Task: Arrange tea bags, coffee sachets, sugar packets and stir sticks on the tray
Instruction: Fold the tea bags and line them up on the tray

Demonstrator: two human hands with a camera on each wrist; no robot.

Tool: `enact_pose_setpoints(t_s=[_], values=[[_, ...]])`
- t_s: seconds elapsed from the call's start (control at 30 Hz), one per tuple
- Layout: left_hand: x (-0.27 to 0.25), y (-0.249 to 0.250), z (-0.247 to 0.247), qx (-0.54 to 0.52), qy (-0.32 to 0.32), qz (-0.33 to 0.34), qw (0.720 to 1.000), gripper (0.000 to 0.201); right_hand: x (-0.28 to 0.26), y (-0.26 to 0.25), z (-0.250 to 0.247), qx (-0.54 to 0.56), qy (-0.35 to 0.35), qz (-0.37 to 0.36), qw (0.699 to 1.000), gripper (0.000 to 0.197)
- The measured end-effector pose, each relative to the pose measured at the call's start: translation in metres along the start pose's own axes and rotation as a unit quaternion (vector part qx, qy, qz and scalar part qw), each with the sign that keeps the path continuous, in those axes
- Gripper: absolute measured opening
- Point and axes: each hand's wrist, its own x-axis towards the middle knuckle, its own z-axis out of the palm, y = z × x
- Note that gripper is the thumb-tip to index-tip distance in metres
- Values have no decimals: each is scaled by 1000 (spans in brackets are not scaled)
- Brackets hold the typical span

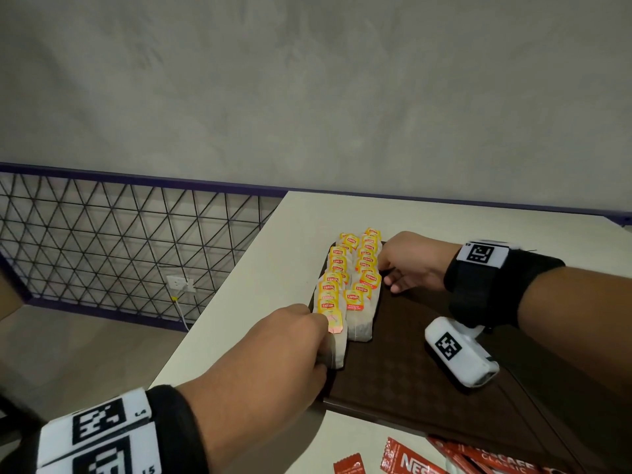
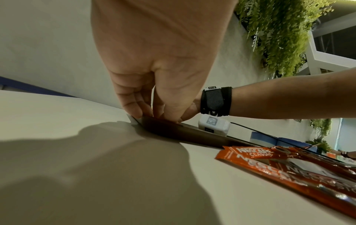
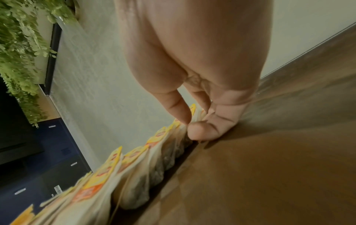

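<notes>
Flanking the tea bags (image 1: 355, 285) — left hand (image 1: 273, 350) near, right hand (image 1: 410, 261) far.

Bare tray (image 1: 403, 364) right of tea bags (image 1: 359, 289)

The left hand (image 1: 290, 340) hides its own fingertips beside the tea bags (image 1: 352, 285); coffee sachets (image 1: 478, 460) below the tray (image 1: 427, 378) are cut off.

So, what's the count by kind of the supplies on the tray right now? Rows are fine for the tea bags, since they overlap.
Lipton tea bags: 2 rows
Nescafe coffee sachets: 0 on the tray; they lie on the table
Sugar packets: 0 on the visible part
Stir sticks: 0 on the visible part
Total: 2 rows, 1 kind
</notes>
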Motion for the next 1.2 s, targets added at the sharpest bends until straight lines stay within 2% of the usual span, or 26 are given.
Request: enact_pose_setpoints(t_s=[0.13, 0.37, 0.57, 0.7, 0.77, 0.9, 1.0, 1.2], values=[[-1, -1, 0, -10, -7, -3, 1000, 9, 3, 0, 0, 11, 5, -3, 1000, 30], [1, -3, 3, -9, -4, 4, 1000, 6, 3, 1, -2, 30, -19, -5, 999, 20], [5, -6, 2, -10, -3, -5, 1000, 7, -22, 4, -10, 56, 7, -1, 998, 32], [3, -3, 0, -15, -12, -8, 1000, 12, -67, 6, -3, -28, -106, 54, 992, 33], [0, -2, -2, -14, -11, -10, 1000, 12, -84, 7, 6, -89, -138, 57, 985, 38], [-4, 3, -5, -14, -3, -19, 1000, 18, -96, 6, 23, -155, -103, 16, 982, 39], [-5, 6, -7, -2, -3, -19, 1000, 18, -96, 4, 30, -151, -95, 4, 984, 30], [-1, 6, -5, 14, -26, -23, 999, 15, -101, 6, 29, -153, -76, 11, 985, 28]])
